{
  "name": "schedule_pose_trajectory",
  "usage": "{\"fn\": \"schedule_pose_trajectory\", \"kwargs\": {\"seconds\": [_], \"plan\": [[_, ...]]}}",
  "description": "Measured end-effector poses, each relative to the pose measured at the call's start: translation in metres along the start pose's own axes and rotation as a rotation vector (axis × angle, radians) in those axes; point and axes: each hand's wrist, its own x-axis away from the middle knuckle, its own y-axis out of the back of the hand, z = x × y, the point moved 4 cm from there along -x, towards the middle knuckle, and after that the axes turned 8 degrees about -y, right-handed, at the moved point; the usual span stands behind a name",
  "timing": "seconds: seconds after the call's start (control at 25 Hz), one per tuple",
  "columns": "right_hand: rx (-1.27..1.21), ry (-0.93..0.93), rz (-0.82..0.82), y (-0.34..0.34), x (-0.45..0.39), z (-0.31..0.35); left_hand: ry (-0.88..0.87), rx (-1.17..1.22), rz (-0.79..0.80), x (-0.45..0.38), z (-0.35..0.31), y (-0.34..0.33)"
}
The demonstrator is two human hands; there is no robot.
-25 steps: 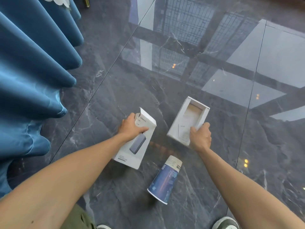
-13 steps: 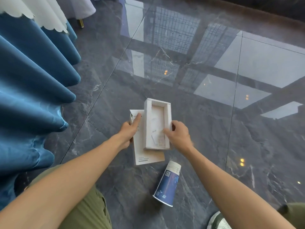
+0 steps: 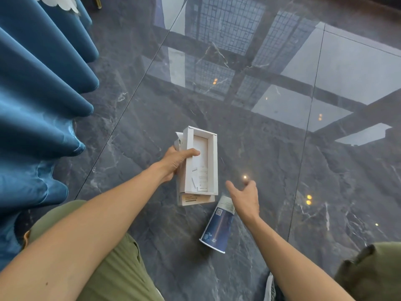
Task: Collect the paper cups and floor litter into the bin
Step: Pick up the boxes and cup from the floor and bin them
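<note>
while left hand (image 3: 176, 161) grips stacked boxes (image 3: 200, 168), right hand (image 3: 246, 197) hovers over cup (image 3: 217, 229)

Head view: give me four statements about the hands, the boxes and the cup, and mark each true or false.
1. The left hand grips the stacked white boxes. True.
2. The right hand holds the paper cup. False: it is open and empty above the cup.
3. The paper cup stands upright. False: it lies on its side on the floor.
4. A blue curtain hangs at the left. True.
</note>
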Motion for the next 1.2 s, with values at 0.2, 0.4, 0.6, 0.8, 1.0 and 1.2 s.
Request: {"fn": "schedule_pose_trajectory", "kwargs": {"seconds": [0.2,0.4,0.6,0.8,1.0,1.2], "plan": [[0.164,-0.134,0.133,-0.009,0.004,-0.044,0.045,-0.111,0.063,0.006,0.015,-0.006],[0.243,-0.239,0.323,-0.040,0.011,-0.056,0.098,-0.224,0.147,0.010,0.030,-0.009],[0.085,-0.297,0.374,-0.049,0.012,-0.059,0.161,-0.304,0.183,0.012,0.040,0.002],[-0.279,-0.303,0.282,-0.019,-0.008,-0.023,0.149,-0.338,0.170,0.026,0.023,0.003],[-0.380,-0.209,0.349,0.063,0.047,0.051,0.066,-0.181,-0.160,0.107,-0.034,-0.006],[-0.402,-0.130,0.487,0.150,0.178,0.129,0.051,-0.110,-0.326,0.234,-0.128,-0.018]]}}
